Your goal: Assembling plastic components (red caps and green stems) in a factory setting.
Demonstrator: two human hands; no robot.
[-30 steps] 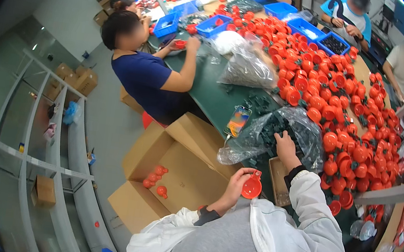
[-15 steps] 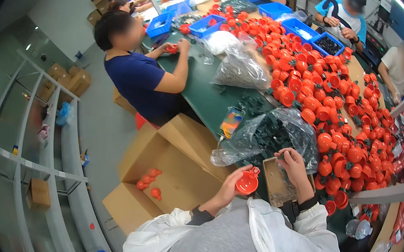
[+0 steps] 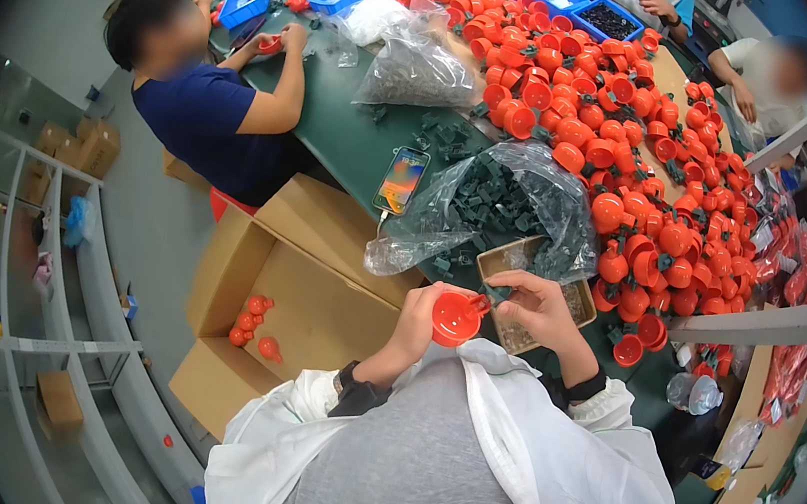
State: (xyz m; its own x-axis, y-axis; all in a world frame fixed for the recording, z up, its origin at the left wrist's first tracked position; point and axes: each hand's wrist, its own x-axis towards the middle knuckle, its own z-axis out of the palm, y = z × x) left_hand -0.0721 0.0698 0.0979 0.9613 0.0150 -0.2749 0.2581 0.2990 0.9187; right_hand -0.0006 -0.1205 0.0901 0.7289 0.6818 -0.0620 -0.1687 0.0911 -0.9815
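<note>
Hands are meeting just above the lap edge of the table: left hand (image 3: 418, 319) is closing around a red cup-shaped plastic piece (image 3: 457, 318), its open mouth facing up toward the camera; right hand (image 3: 542, 309) is curling with thumb and forefinger pinched at the cup's upper right rim, apparently on a small dark green part (image 3: 496, 291), though the pinch is too small to confirm. Cup is lying directly left of the right hand and touching it; its axis is tilting up and slightly rightward, so the right hand is the nearer one for any insertion. Just beyond the right hand, a shallow cardboard tray (image 3: 582, 309) of small pieces is sitting on the green table (image 3: 337, 133), and behind it a clear bag of dark green parts (image 3: 510, 205) is slumping open. A phone (image 3: 402, 179) is lying near that bag. Red assembled pieces (image 3: 635, 170) are crowding the table's right half. An open cardboard box (image 3: 290, 314) with a few red pieces is standing on the floor to the left. A seated co-worker in a blue shirt (image 3: 209, 112) is working well apart; grey shelving (image 3: 34, 307) is lining the left side of the room.
</note>
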